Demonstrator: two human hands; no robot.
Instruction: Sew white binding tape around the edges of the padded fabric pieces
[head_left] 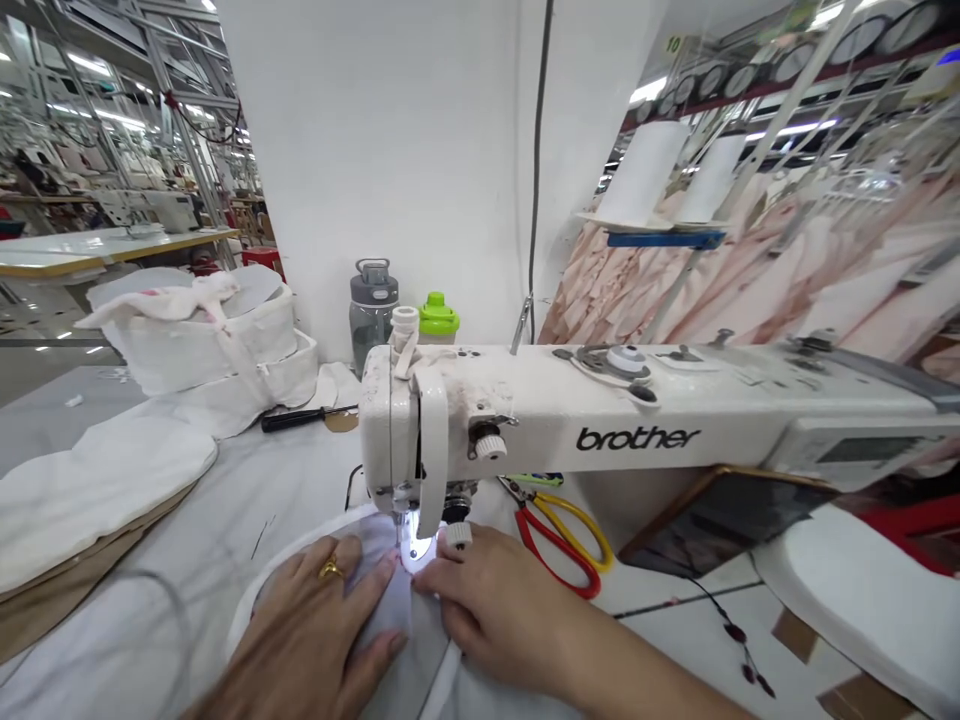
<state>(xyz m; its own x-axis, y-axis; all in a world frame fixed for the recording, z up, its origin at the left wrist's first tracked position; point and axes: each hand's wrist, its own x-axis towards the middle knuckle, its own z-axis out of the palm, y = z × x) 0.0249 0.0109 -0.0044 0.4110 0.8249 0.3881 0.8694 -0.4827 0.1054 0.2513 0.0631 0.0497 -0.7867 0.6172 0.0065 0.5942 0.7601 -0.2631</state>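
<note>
My left hand [315,625], with a gold ring on one finger, lies flat on a white fabric piece [300,560] with a curved edge, fingers spread, just left of the needle. My right hand [487,605] presses the same fabric right beside the lit presser foot [412,545] of a white Brother sewing machine [600,420]. Neither hand grips the fabric; both hold it down on the machine bed.
Red-and-yellow scissors [562,535] lie right of the needle. A phone [720,520] leans under the machine arm. A grey bottle [373,310] and a green-lidded one [438,318] stand behind. White fabric stacks [202,340] and a black screwdriver [300,418] sit left; pink garments [825,270] hang right.
</note>
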